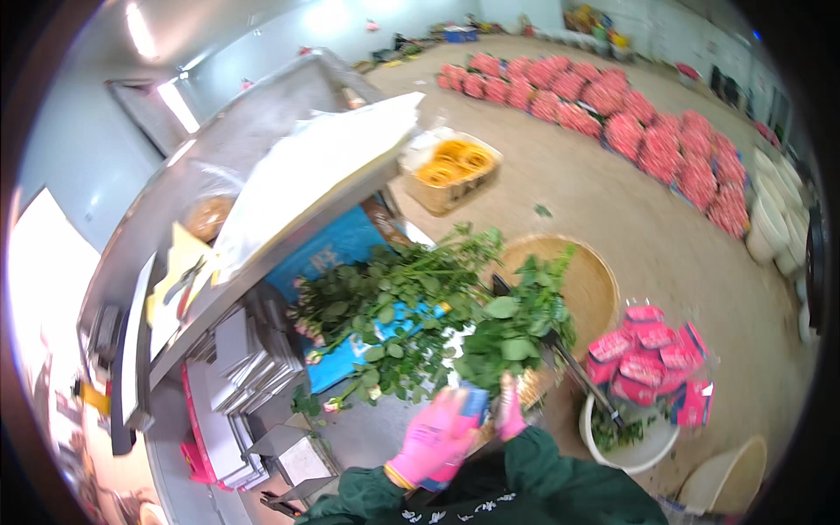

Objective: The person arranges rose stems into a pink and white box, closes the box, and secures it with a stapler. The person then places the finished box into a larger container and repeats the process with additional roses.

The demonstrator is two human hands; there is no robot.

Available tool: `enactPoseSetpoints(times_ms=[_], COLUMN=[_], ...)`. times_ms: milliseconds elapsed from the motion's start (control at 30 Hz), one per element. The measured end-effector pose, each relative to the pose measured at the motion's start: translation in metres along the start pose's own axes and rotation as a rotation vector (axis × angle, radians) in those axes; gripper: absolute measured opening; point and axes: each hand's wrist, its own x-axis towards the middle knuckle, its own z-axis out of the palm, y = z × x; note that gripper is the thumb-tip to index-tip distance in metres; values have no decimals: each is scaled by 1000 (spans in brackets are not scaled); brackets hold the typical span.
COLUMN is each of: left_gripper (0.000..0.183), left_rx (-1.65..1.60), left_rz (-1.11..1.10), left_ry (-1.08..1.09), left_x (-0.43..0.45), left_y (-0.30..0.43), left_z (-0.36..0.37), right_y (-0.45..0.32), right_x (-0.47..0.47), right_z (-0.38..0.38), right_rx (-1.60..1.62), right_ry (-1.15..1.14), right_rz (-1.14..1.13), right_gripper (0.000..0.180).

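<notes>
In pink work gloves, my two hands press on either side of a leafy rose bunch [515,335], close to my body. My left hand [430,436] lies along a blue-and-pink printed wrap [476,400] at the near end of the bunch. My right hand [508,410] grips its right side, below the leaves. The flower heads are hidden. Loose roses [394,295] with green leaves and pale pink buds lie on the bench [361,430] beyond my left hand, partly over blue printed sheets [335,249].
A raised shelf [295,230] holds white paper and red-handled pliers [187,292]. Stacked cardboard sleeves [252,361] stand below it. To the right are a round tan tub [600,275], pink-wrapped bunches [646,357] and a white bucket [630,462]. Many pink bundles [604,95] cover the floor.
</notes>
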Motion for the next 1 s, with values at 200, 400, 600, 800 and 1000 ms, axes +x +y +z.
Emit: enactPoseSetpoints(times_ms=[200, 400, 600, 800, 1000], left_gripper=[12, 28, 36, 39, 37], left_rx=[278, 933, 929, 961, 961], left_rz=[761, -58, -179, -248, -308], left_ry=[338, 522, 280, 108, 29], left_x=[108, 191, 208, 216, 219], left_y=[29, -38, -53, -25, -27], left_z=[-155, -316, -332, -334, -342], right_y=[-123, -235, -308, -347, -344], right_x=[1, -14, -32, -35, -4], right_z=[47, 39, 13, 5, 29], right_rx=[-249, -488, -658, -673, -441], right_ry=[-211, -410, -462, -478, -588], right_rz=[-177, -206, -193, -217, -158], right_gripper=[73, 66, 59, 53, 48])
